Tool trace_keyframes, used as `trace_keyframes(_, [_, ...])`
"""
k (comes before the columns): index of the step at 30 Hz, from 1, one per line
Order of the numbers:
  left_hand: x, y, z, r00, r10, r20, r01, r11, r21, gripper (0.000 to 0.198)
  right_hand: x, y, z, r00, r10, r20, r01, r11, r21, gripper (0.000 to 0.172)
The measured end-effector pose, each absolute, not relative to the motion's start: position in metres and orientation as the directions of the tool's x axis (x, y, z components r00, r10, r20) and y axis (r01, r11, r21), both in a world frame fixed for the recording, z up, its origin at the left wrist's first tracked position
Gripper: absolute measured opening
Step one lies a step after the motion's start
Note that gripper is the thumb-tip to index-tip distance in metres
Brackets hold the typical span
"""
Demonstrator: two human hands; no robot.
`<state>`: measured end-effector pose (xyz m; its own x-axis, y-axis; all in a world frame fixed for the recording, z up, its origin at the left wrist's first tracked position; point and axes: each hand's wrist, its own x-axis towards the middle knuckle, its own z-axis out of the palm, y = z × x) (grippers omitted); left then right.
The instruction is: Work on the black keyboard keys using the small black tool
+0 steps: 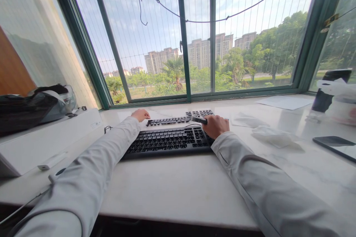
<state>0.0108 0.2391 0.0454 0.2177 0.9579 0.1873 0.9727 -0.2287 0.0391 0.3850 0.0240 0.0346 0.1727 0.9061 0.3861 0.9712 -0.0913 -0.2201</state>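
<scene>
A black keyboard (169,141) lies flat on the white marbled surface in front of me. Behind it, small black keycaps (168,120) are laid out in rows, with another block of keycaps (199,113) further right. My left hand (141,114) is closed at the left end of the rows, fingertips pressed together beside the first keycaps. What it pinches, if anything, is too small to make out. Over the keyboard's right end, my right hand (216,126) grips a small dark-handled tool (199,120) whose greyish end points left above the keycaps. Its exact kind is unclear.
Crumpled clear plastic bags (274,136) lie right of my right hand, with a phone (336,143) beyond. White paper (284,102) rests near the window. A white box (55,137) carrying a black bag (36,107) stands left. A white container (340,105) is far right.
</scene>
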Motion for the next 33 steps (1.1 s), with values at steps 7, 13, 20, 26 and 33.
trace_keyframes(7, [0.0125, 0.2387, 0.0426, 0.289, 0.949, 0.129, 0.943, -0.305, 0.132, 0.035, 0.3862, 0.0255, 0.0328, 0.156, 0.903, 0.401, 0.975, -0.076, -0.21, 0.029])
trace_keyframes(13, [0.016, 0.2382, 0.0392, 0.256, 0.957, 0.133, 0.955, -0.272, 0.12, 0.032, 0.3855, 0.0247, 0.0338, 0.172, 0.905, 0.389, 0.973, -0.095, -0.211, 0.029])
trace_keyframes(20, [0.0194, 0.2395, 0.0398, 0.267, 0.954, 0.138, 0.954, -0.282, 0.099, 0.029, 0.3864, 0.0259, 0.0332, 0.17, 0.903, 0.394, 0.972, -0.087, -0.22, 0.029])
trace_keyframes(26, [0.0188, 0.2383, 0.0391, 0.277, 0.954, 0.117, 0.954, -0.288, 0.085, 0.028, 0.3865, 0.025, 0.034, 0.167, 0.91, 0.38, 0.972, -0.087, -0.221, 0.029])
trace_keyframes(33, [0.0178, 0.2376, 0.0404, 0.284, 0.95, 0.127, 0.954, -0.293, 0.065, 0.023, 0.3869, 0.0261, 0.0327, 0.162, 0.902, 0.4, 0.972, -0.077, -0.221, 0.028])
